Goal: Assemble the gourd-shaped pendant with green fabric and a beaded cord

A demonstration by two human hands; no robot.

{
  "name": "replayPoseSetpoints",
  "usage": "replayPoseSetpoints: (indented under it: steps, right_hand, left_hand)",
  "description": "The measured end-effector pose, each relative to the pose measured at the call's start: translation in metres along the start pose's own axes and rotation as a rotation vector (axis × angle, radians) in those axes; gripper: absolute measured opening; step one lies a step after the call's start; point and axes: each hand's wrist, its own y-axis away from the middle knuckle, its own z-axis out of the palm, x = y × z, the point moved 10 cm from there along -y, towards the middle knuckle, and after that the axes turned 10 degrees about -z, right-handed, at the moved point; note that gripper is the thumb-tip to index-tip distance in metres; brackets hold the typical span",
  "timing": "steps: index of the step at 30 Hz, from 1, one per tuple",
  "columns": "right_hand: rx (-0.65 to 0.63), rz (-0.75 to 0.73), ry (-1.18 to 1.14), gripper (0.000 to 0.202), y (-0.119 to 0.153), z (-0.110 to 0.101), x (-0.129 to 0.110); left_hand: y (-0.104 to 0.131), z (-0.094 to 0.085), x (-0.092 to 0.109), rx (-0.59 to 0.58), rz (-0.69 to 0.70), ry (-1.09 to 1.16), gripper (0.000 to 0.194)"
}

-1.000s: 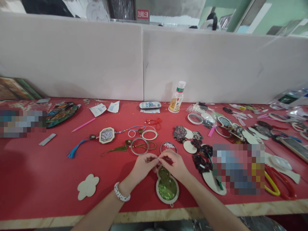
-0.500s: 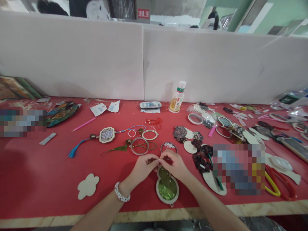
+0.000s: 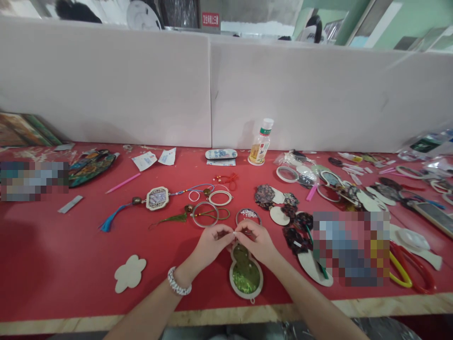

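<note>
My left hand (image 3: 214,242) and my right hand (image 3: 255,240) meet at the fingertips, both pinching something tiny and pale that I cannot make out. Just below them lies a gourd-shaped pendant (image 3: 247,277) with a pale rim and a glittery green filling; its upper end is partly hidden by my fingers. Behind my right hand is a round dish of small white beads (image 3: 248,214). To the left of it lie a clear ring (image 3: 205,215) and a green tassel (image 3: 174,217) on the red table.
A bottle (image 3: 260,142) stands before the white partition (image 3: 141,89). Pendant pieces, red-handled scissors (image 3: 419,271) and a phone (image 3: 433,216) lie to the right. A blue-tasselled pendant (image 3: 157,199) and a flower-shaped piece (image 3: 130,274) lie left.
My hands stay pinched together in nearly the same place, with only slight finger movement. The things on the table have not moved.
</note>
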Motion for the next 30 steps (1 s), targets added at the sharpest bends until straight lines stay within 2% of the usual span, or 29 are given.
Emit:
replayPoseSetpoints:
  steps: [5,7,9,10,12,14,16,19,23,30]
  right_hand:
    - [0.030,0.229,-0.328,0.014,0.009,0.011,0.031]
    - [0.075,0.242,-0.378,0.017,0.008,0.005,0.034]
    - [0.107,0.181,-0.299,0.015,0.003,-0.011,0.026]
    - [0.083,0.147,-0.227,0.013,0.001,-0.018,0.019]
    - [-0.056,0.072,-0.034,0.008,-0.001,-0.022,-0.001]
    - [-0.242,-0.003,0.121,0.009,0.005,-0.016,-0.020]
    - [-0.332,-0.068,0.260,0.012,0.016,-0.011,-0.033]
    - [-0.432,-0.098,0.346,0.011,0.039,0.006,-0.036]
    - [-0.455,-0.126,0.424,0.012,0.059,0.024,-0.032]
    - [-0.426,-0.139,0.556,0.010,0.056,0.029,-0.035]
  left_hand:
    - [0.000,0.004,-0.004,-0.048,-0.056,0.105,0.024]
    - [-0.001,0.004,-0.008,-0.053,-0.082,0.125,0.025]
    - [-0.002,0.003,-0.010,-0.035,-0.089,0.081,0.025]
    - [-0.002,0.002,-0.010,-0.023,-0.082,0.040,0.024]
    - [0.000,0.002,-0.005,-0.010,-0.046,-0.044,0.021]
    - [0.003,0.005,0.003,-0.010,0.007,-0.124,0.016]
    - [0.006,0.008,0.007,-0.012,0.040,-0.209,0.013]
    - [0.008,0.011,0.006,-0.012,0.049,-0.318,0.011]
    - [0.009,0.011,0.005,0.002,0.075,-0.394,0.011]
    - [0.012,0.011,0.009,-0.010,0.066,-0.419,0.012]
